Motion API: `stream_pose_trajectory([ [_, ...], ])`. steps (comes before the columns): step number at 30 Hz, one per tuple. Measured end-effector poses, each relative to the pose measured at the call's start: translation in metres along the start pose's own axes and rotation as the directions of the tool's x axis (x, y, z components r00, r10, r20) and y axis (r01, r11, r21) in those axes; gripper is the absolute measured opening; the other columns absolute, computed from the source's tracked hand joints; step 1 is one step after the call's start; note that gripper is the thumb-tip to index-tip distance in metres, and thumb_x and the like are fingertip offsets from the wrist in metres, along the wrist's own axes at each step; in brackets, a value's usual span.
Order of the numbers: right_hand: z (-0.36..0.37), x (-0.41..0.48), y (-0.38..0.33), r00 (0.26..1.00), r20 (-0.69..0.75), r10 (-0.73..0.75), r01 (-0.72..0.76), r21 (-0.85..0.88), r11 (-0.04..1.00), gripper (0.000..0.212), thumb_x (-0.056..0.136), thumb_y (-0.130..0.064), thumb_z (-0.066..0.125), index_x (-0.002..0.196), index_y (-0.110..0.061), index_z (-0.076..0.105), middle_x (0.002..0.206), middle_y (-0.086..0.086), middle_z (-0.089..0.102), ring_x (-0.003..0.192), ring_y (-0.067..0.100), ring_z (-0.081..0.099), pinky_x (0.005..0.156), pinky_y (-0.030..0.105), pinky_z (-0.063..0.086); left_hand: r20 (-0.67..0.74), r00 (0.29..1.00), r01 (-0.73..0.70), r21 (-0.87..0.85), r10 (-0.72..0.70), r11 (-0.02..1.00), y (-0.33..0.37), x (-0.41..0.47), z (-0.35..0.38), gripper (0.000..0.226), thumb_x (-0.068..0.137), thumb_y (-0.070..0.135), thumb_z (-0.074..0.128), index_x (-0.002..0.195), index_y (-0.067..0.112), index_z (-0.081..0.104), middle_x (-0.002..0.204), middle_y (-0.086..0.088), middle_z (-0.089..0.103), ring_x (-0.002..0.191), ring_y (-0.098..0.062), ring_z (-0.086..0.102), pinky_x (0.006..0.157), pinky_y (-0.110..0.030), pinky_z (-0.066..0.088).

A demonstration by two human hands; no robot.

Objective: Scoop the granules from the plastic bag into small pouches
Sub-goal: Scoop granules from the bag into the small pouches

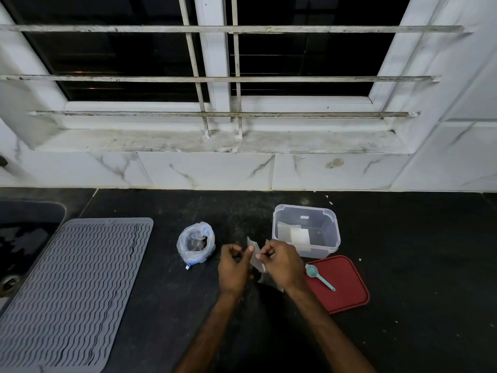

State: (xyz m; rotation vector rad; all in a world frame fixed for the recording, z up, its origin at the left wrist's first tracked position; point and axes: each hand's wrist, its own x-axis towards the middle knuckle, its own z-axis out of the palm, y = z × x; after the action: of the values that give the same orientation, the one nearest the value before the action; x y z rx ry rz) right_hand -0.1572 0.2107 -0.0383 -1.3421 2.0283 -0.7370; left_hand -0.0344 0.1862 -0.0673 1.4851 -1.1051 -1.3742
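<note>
- Now the left hand point(233, 267) and right hand point(282, 262) pinch one pouch point(256, 258) at lower centre; pulled hard, its thin film may tear.
- The bag point(195, 246) sits open just left of them; a nudge could tip it.
- The spoon point(320, 277) lies on the lid point(347, 292), right.

Both hands — left hand point(233, 267), right hand point(279, 262) — pinch a small pouch point(255, 258).

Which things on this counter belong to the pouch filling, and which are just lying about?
Job: plastic bag, pouch pinched by left hand and right hand, teal scoop, clear tub.
Lying about: grey mat, sink, red lid.
</note>
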Motion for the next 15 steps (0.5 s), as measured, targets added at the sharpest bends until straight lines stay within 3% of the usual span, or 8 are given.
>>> stream_pose_trajectory([
  [3, 0.001, -0.002, -0.002, 0.999, -0.039, -0.033, 0.028, -0.137, 0.99, 0.011, 0.089, -0.032, 0.068, 0.085, -0.024, 0.062, 0.087, -0.008, 0.068, 0.081, 0.007, 0.064, 0.069, 0.018, 0.048, 0.141, 0.99, 0.003, 0.026, -0.007, 1.0, 0.002, -0.002, 0.001, 0.033, 0.089, 0.029, 0.07, 0.086, -0.002, 0.061, 0.071, -0.012, 0.067, 0.054, -0.013, 0.062, 0.047, -0.026, 0.05],
  [6, 0.003, -0.003, -0.003, 0.999, -0.006, -0.048, 0.046, -0.215, 0.976, 0.008, 0.089, -0.028, 0.066, 0.087, -0.025, 0.059, 0.094, -0.005, 0.069, 0.087, 0.011, 0.065, 0.078, 0.026, 0.053, 0.168, 0.985, 0.029, 0.027, -0.033, 0.999, -0.002, -0.001, 0.002, 0.03, 0.089, 0.028, 0.07, 0.084, -0.001, 0.062, 0.076, -0.017, 0.07, 0.06, -0.019, 0.066, 0.051, -0.03, 0.054],
  [12, 0.007, -0.006, 0.0, 0.994, 0.058, -0.094, 0.097, -0.051, 0.994, 0.007, 0.086, -0.026, 0.072, 0.083, -0.023, 0.067, 0.082, -0.009, 0.07, 0.072, 0.002, 0.064, 0.06, 0.012, 0.047, 0.186, 0.982, 0.056, -0.071, -0.042, 0.996, -0.009, 0.001, -0.004, 0.02, 0.095, 0.02, 0.062, 0.088, 0.002, 0.068, 0.078, -0.017, 0.071, 0.067, -0.025, 0.067, 0.064, -0.04, 0.058],
  [15, 0.009, -0.006, 0.001, 0.994, 0.05, -0.101, 0.102, -0.017, 0.995, 0.007, 0.087, -0.027, 0.072, 0.086, -0.023, 0.066, 0.082, -0.008, 0.07, 0.071, 0.001, 0.064, 0.059, 0.012, 0.049, 0.184, 0.981, 0.071, -0.091, -0.054, 0.993, -0.008, 0.001, -0.005, 0.021, 0.094, 0.018, 0.063, 0.088, -0.001, 0.068, 0.077, -0.017, 0.071, 0.066, -0.023, 0.066, 0.061, -0.036, 0.058],
])
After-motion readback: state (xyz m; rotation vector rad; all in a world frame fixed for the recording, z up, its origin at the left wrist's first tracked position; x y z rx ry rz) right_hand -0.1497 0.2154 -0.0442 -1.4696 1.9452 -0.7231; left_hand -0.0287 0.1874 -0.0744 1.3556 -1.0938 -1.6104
